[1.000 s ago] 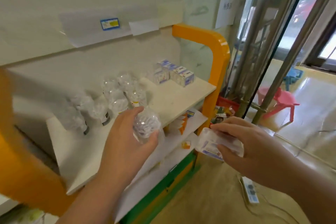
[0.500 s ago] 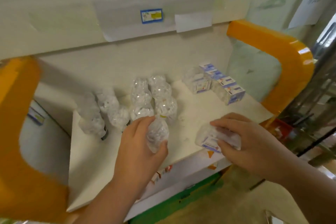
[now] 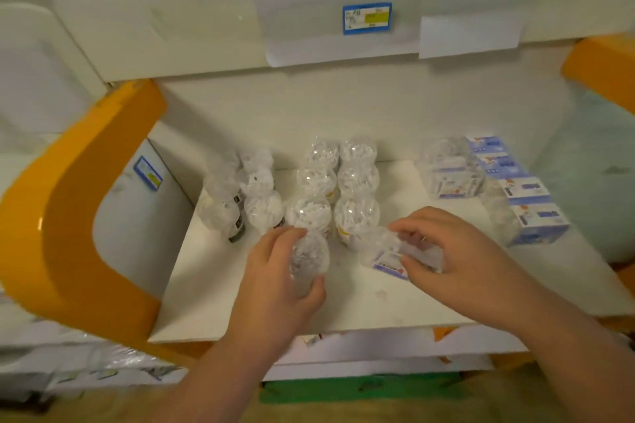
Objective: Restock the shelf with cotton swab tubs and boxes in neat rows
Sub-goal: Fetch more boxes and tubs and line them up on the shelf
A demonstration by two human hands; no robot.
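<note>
My left hand (image 3: pixel 275 288) grips a clear round cotton swab tub (image 3: pixel 308 259) just in front of the rows of tubs (image 3: pixel 338 182) standing on the white shelf (image 3: pixel 213 285). My right hand (image 3: pixel 457 261) holds a clear swab box with a blue label (image 3: pixel 388 256), low over the shelf beside the front tub of the right row. Two more tub rows (image 3: pixel 240 196) stand at the left. A clear box (image 3: pixel 450 172) and a line of blue boxes (image 3: pixel 522 189) sit at the right.
An orange frame (image 3: pixel 86 216) curves round the shelf's left side and another orange piece (image 3: pixel 604 69) shows at the upper right. An upper shelf edge carries a blue price tag (image 3: pixel 367 18). Lower shelves and a green base (image 3: pixel 360 388) lie below.
The view has swung left and down onto the shelf. Both hands have moved forward over it, the left with the tub toward the rows, the right with the box leftward.
</note>
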